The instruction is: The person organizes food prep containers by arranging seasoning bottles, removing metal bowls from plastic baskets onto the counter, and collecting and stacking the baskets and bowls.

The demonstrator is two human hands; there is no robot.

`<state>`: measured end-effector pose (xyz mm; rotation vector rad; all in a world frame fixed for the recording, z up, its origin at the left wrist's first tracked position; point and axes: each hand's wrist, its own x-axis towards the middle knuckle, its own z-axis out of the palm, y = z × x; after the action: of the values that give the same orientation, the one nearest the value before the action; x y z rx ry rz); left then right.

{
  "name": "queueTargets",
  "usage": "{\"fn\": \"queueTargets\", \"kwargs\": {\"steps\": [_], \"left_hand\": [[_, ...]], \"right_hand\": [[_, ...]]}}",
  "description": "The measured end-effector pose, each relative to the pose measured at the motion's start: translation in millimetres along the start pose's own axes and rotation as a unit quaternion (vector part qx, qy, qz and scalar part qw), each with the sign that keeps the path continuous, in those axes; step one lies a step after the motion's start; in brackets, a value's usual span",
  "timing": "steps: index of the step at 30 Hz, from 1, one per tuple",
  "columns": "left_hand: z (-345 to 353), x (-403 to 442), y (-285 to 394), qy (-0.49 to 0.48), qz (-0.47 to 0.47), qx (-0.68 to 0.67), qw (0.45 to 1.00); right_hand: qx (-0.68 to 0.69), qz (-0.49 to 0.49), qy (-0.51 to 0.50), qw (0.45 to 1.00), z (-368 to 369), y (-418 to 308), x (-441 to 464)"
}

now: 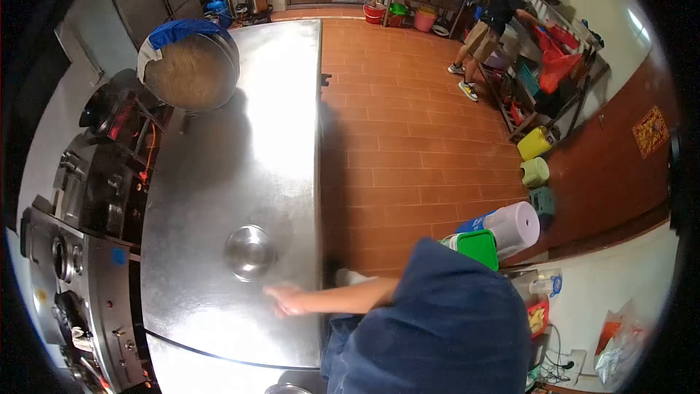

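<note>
The right arm comes out of a loose dark blue sleeve (pixel 456 314) at the lower right and stretches nearly level across the near edge of the steel table (pixel 219 182), the forearm (pixel 346 298) almost straight and the elbow end tucked in by the cloth. At its end the right hand (pixel 288 300) hangs over the tabletop with the fingers directed towards the table's far side (they are smeared by blur, so I cannot tell whether they are spread or drawn together, nor make out anything between them). The nearest thing to it is a round, shiny metal bowl (pixel 249 253), sitting on the table just beyond the fingertips and apart from them as far as the blur lets me judge. The left hand is out of view. A second metal dish (pixel 286 389) is cut by the bottom edge of the view, and at the table's other end stands a large pot (pixel 235 66) of something brown, a blue cover (pixel 179 30) bunched along its rim. Well apart, across the tiled floor (pixel 408 138), a co-worker (pixel 499 14) in a dark top and tan shorts leans towards a cluttered counter, one arm extended.
</note>
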<state>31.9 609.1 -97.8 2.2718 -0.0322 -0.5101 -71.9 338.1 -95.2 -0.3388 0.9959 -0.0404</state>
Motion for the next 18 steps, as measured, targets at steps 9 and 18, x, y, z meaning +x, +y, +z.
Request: {"fn": "queueTargets", "kwargs": {"steps": [9,18], "left_hand": [[-13,42,8,0.013,0.019,-0.024,0.999],[-57,130,-24,-0.058,0.017,-0.264,0.963]], "right_hand": [[-0.216,0.095,-0.184,0.954,-6,72,18],[-0.599,-0.174,-0.215,0.752,22,94,1]]}}
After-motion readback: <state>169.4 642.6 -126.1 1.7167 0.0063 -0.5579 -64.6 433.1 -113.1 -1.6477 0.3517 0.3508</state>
